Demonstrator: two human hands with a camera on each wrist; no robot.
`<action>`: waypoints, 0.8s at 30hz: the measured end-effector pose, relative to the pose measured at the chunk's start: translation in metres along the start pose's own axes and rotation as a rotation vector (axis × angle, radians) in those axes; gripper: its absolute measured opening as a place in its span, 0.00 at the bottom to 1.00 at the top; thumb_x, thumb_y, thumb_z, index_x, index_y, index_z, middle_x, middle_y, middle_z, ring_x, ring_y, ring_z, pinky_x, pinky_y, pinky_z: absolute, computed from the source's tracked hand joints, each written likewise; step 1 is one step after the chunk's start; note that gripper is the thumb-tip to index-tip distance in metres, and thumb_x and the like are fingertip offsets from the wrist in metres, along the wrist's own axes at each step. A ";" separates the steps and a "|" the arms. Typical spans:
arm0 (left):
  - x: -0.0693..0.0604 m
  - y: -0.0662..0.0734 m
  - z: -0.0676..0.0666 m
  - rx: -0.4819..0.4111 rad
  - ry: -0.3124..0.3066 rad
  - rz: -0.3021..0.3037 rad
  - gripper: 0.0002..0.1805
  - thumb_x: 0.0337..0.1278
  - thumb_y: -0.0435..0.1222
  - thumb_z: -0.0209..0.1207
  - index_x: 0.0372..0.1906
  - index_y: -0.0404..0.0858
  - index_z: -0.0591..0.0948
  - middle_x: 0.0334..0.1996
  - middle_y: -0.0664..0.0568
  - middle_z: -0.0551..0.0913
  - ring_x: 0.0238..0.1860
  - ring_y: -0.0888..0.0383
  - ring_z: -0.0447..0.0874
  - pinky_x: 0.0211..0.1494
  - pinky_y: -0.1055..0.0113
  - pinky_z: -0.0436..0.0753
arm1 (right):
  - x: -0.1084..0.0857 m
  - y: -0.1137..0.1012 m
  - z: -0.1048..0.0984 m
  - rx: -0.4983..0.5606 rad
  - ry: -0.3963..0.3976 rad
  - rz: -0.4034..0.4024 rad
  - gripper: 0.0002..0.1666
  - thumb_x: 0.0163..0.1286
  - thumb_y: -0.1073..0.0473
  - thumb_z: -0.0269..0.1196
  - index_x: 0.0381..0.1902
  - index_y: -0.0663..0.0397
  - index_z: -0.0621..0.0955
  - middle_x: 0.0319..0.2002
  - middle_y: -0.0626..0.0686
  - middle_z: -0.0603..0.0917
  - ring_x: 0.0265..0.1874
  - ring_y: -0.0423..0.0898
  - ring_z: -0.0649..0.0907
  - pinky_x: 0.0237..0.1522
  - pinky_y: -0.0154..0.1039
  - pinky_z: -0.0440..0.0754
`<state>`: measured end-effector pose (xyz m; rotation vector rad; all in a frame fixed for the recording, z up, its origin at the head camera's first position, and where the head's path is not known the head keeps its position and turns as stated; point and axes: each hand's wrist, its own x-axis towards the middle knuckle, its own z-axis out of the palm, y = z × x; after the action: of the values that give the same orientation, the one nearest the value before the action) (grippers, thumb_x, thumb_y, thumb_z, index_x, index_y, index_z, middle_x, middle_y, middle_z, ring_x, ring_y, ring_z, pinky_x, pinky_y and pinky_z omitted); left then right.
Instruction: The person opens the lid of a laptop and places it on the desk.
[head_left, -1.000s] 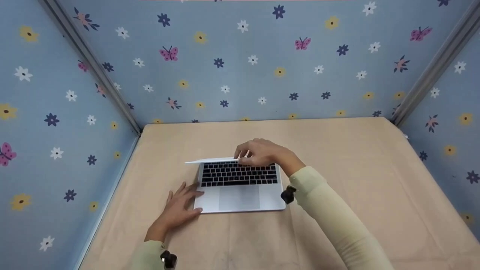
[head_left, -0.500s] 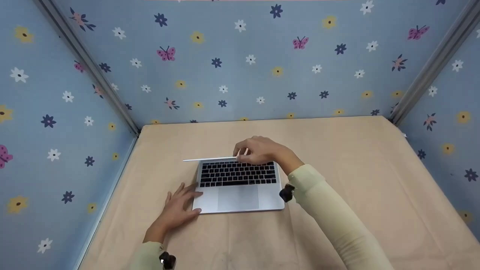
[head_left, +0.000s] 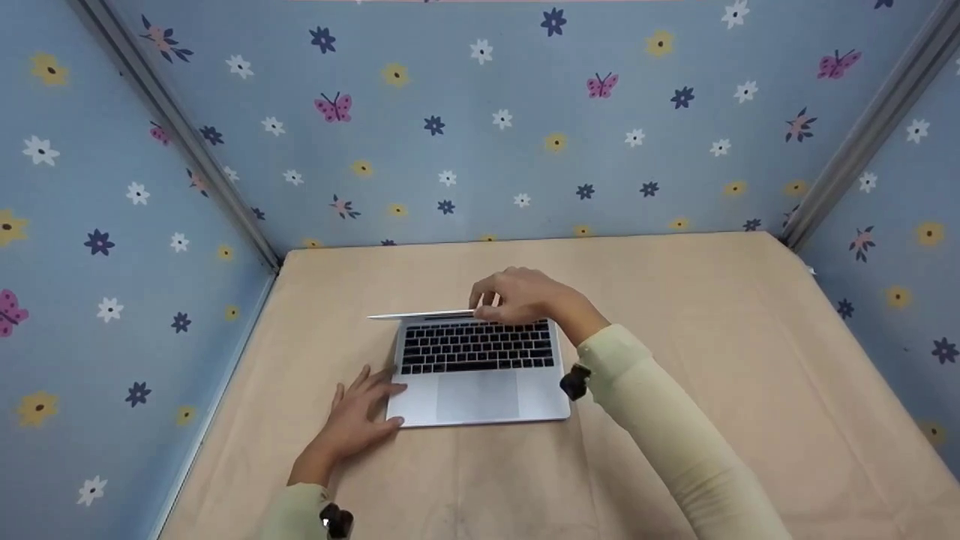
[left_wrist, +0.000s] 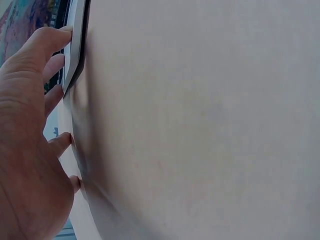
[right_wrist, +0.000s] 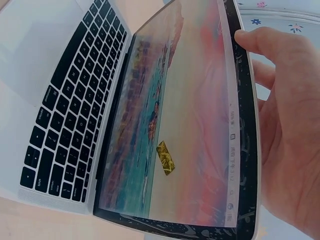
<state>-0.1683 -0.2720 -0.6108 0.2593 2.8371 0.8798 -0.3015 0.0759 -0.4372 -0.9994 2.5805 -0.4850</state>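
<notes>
A silver laptop with black keys lies on the table, its lid raised at an angle. My right hand pinches the lid's top edge, thumb on the black screen border and fingers behind, as the right wrist view confirms. There the lit screen shows a colourful picture, with a small gold patch on it. At the laptop's left side, my left hand rests with fingers spread, thumb at the front corner and fingertips touching the base's edge. In the left wrist view, that hand reaches along the laptop's edge.
A beige cloth covers the table. Blue flowered panels rise at the back and both sides, joined by grey corner posts. Each sleeved wrist carries a small black camera.
My right hand has moved slightly up and away, tilting the lid a little further back. My left hand keeps its place at the laptop's base.
</notes>
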 end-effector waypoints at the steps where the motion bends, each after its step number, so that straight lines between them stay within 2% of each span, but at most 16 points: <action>1: 0.000 0.000 0.000 -0.001 0.001 0.000 0.31 0.63 0.51 0.76 0.70 0.49 0.87 0.87 0.41 0.71 0.93 0.26 0.50 0.86 0.12 0.38 | 0.000 0.000 0.000 -0.001 0.000 0.002 0.23 0.85 0.42 0.58 0.66 0.41 0.89 0.62 0.52 0.94 0.59 0.55 0.92 0.67 0.61 0.89; 17: -0.001 0.000 0.001 -0.013 -0.002 -0.005 0.30 0.64 0.51 0.75 0.70 0.50 0.87 0.88 0.42 0.70 0.93 0.27 0.49 0.87 0.13 0.36 | 0.000 -0.001 -0.004 -0.040 0.018 0.006 0.24 0.85 0.41 0.59 0.65 0.42 0.90 0.60 0.53 0.95 0.53 0.56 0.93 0.62 0.60 0.90; 24: 0.000 -0.001 0.001 -0.012 0.006 -0.005 0.30 0.64 0.49 0.75 0.70 0.50 0.87 0.89 0.43 0.69 0.93 0.27 0.48 0.87 0.13 0.36 | 0.001 -0.002 -0.006 -0.042 0.029 0.007 0.23 0.85 0.41 0.60 0.65 0.42 0.90 0.59 0.53 0.96 0.54 0.56 0.93 0.62 0.60 0.90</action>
<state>-0.1684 -0.2722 -0.6116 0.2479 2.8359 0.8979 -0.3035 0.0755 -0.4315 -1.0037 2.6297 -0.4480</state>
